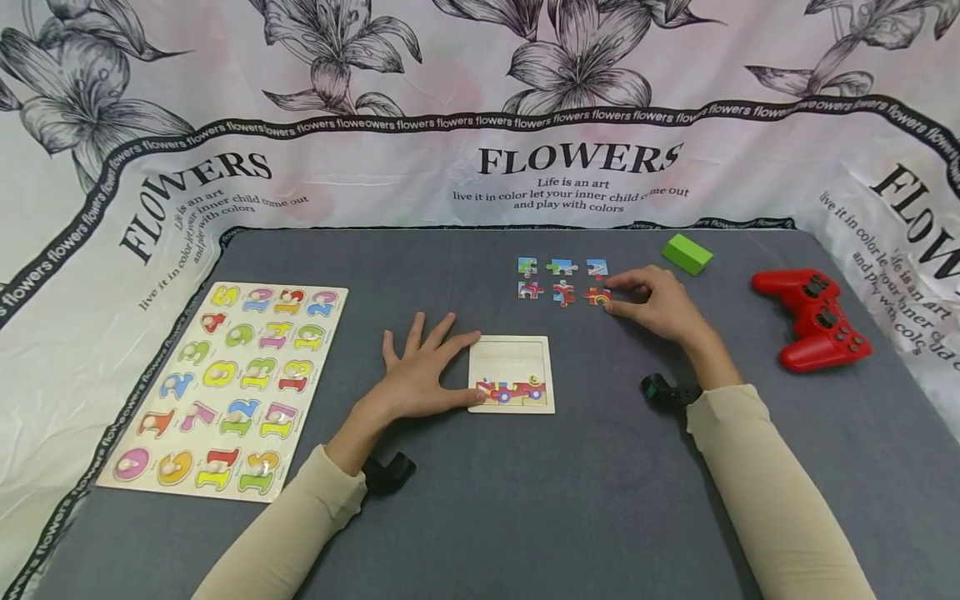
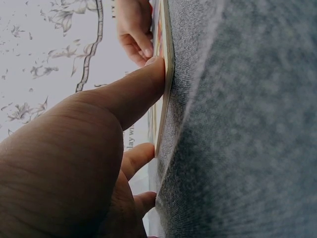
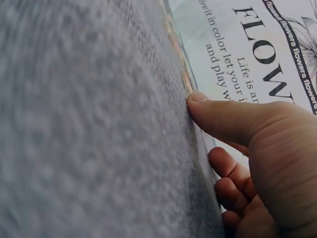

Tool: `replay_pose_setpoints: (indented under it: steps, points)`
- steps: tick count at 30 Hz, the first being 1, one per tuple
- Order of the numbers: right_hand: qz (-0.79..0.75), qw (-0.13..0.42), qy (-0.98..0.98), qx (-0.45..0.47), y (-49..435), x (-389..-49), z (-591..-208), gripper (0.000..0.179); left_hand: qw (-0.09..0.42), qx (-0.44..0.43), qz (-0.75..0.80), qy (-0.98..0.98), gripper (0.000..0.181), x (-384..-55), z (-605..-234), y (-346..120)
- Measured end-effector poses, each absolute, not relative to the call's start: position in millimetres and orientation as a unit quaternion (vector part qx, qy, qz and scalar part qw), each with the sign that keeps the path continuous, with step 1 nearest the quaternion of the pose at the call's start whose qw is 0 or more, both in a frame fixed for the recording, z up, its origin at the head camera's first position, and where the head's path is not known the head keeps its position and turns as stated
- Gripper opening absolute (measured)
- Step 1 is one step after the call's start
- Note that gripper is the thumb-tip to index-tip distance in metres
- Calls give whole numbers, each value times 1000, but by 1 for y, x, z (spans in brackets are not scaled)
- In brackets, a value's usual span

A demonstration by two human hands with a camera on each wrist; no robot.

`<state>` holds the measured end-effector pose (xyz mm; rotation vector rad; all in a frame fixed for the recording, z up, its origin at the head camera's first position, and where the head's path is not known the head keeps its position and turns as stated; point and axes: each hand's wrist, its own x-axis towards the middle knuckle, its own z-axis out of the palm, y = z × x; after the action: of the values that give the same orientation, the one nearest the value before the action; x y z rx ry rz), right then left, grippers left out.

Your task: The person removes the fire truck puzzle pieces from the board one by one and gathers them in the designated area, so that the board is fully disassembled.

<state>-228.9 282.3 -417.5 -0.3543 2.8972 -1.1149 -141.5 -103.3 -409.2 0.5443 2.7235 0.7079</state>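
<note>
A small square wooden puzzle board (image 1: 510,358) lies flat on the grey table, red vehicle pieces (image 1: 513,392) fitted along its lower half. My left hand (image 1: 420,379) is spread at the board's left side, thumb resting on its lower left corner and index fingertip at its upper left. The left wrist view shows that thumb (image 2: 141,82) on the board's edge. Beyond the board, my right hand (image 1: 656,304) pinches a red and yellow jigsaw piece (image 1: 596,296) between thumb and index finger, the other fingers curled. Several loose jigsaw pieces (image 1: 562,267) lie beside it in two rows.
On the left lies a large number puzzle board (image 1: 251,333) with colourful digits. A green block (image 1: 686,254) sits at the back right, near a red game controller (image 1: 812,319). A cloth printed with flowers (image 1: 360,171) hangs behind the table.
</note>
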Motion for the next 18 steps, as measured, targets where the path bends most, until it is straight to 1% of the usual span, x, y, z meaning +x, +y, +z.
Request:
replay_pose_setpoints:
  steps: [18]
  points:
    - [-353,-4,929,-114,280,-225,-417,34,139,189,242,941,89,-141,-408,-103]
